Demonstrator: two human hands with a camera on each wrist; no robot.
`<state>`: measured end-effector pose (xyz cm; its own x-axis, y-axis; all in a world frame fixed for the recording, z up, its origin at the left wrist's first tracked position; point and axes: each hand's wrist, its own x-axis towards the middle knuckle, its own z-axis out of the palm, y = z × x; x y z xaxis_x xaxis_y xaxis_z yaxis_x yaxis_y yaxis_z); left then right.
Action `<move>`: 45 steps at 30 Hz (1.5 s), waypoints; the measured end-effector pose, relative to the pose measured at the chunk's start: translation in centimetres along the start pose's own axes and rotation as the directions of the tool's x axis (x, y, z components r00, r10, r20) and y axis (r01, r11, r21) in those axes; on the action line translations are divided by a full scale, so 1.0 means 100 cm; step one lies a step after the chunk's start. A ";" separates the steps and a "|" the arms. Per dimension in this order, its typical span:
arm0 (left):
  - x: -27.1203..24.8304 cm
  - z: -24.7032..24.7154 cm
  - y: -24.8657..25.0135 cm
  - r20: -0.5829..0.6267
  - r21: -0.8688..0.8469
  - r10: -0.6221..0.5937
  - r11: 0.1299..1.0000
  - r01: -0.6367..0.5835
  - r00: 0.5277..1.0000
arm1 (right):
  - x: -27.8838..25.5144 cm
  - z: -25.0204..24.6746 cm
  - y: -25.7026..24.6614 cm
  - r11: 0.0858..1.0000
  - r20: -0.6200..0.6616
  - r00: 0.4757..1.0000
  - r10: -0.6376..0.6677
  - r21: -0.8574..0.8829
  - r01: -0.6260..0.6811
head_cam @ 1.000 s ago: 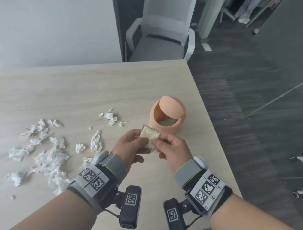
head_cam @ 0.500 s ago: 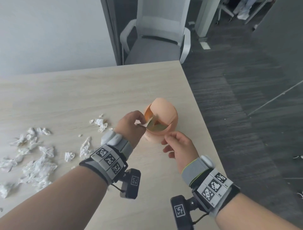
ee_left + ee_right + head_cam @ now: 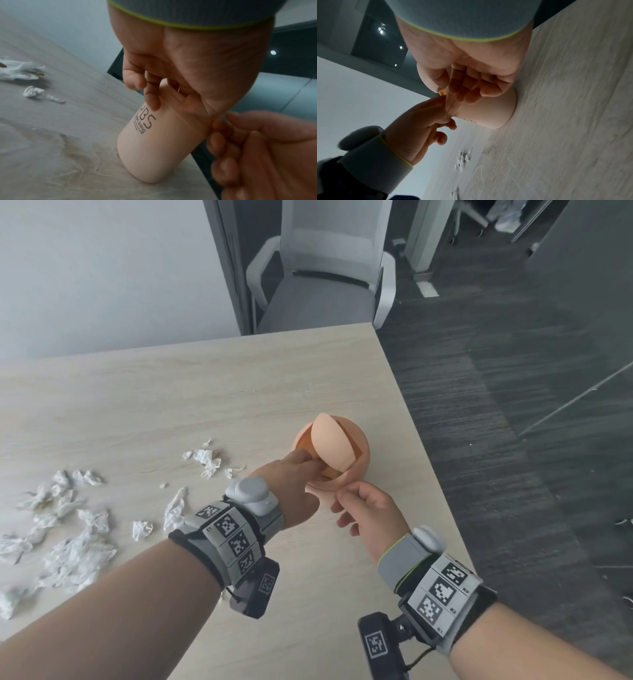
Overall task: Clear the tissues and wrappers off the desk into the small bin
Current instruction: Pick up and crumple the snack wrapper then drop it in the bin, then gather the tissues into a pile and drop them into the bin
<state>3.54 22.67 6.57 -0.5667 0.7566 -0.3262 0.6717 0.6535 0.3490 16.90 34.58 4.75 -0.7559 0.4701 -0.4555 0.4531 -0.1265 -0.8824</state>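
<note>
The small peach bin (image 3: 360, 454) stands near the desk's right edge, its swing lid (image 3: 330, 444) tipped up. My left hand (image 3: 315, 468) reaches over the near rim with its fingers inside the opening; the wrapper is hidden, so I cannot tell whether it is still pinched. In the left wrist view the left hand (image 3: 141, 88) curls over the bin (image 3: 154, 148). My right hand (image 3: 347, 497) holds the bin's near rim between thumb and curled fingers; the right wrist view shows the right hand (image 3: 453, 90) against the bin (image 3: 488, 112). Crumpled white tissues (image 3: 205, 458) lie left of the bin.
A larger pile of torn tissues (image 3: 72, 546) covers the desk's (image 3: 171, 405) left side, with loose pieces (image 3: 175, 508) nearer my left wrist. A grey office chair (image 3: 318, 285) stands behind the far edge. The desk drops off to dark carpet (image 3: 496, 440) just right of the bin.
Both hands held the wrapper in front of the bin. The left hand carried it to the opening and pushed its fingers in; the right hand let go and moved to the bin's rim.
</note>
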 end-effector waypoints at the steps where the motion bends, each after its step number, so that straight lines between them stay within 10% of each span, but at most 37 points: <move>1: -0.002 0.001 -0.001 -0.037 -0.065 -0.007 0.998 0.005 0.999 | 0.000 0.001 0.001 1.000 0.003 1.000 0.007 -0.008 -0.007; 10: -0.068 -0.002 -0.079 -0.301 -0.645 -0.303 0.763 0.040 0.904 | -0.002 0.040 0.009 0.993 0.106 0.991 0.084 -0.091 -0.075; 15: -0.125 0.033 -0.173 -0.282 -0.466 -0.501 0.817 0.340 0.818 | 0.004 0.088 0.019 0.969 0.233 0.971 0.055 -0.248 0.004; 19: -0.176 0.051 -0.244 -0.158 -0.336 -0.726 0.677 0.655 0.670 | 0.015 0.146 0.025 0.935 0.288 0.958 0.009 -0.343 0.094; 23: -0.195 0.056 -0.285 -0.147 -0.342 -0.792 0.602 0.721 0.592 | 0.038 0.196 0.023 0.818 0.342 0.933 -0.111 -0.502 0.281; 29: -0.186 0.074 -0.268 0.002 -0.148 -0.470 0.873 0.465 0.883 | 0.083 0.238 0.026 0.463 0.323 0.926 -0.195 -0.802 0.377; 32: -0.187 0.077 -0.259 0.028 -0.148 -0.344 0.927 0.344 0.938 | 0.105 0.259 0.021 0.343 0.303 0.934 -0.190 -0.870 0.353; 39: -0.189 0.043 -0.341 -0.172 -0.228 -0.564 0.820 0.524 0.808 | 0.126 0.294 0.011 0.168 0.347 0.935 -0.075 -0.920 0.355; 45: -0.163 0.026 -0.415 -0.182 -0.330 -0.691 0.713 0.619 0.699 | 0.070 0.306 0.030 0.068 0.739 0.669 0.077 -0.673 0.736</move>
<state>-13.89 -16.87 -4.87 -0.9474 0.0815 -0.3095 -0.0291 0.9411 0.3370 -1.48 10.71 -4.66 -0.8204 -0.3408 -0.4592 -0.2077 0.9257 -0.3161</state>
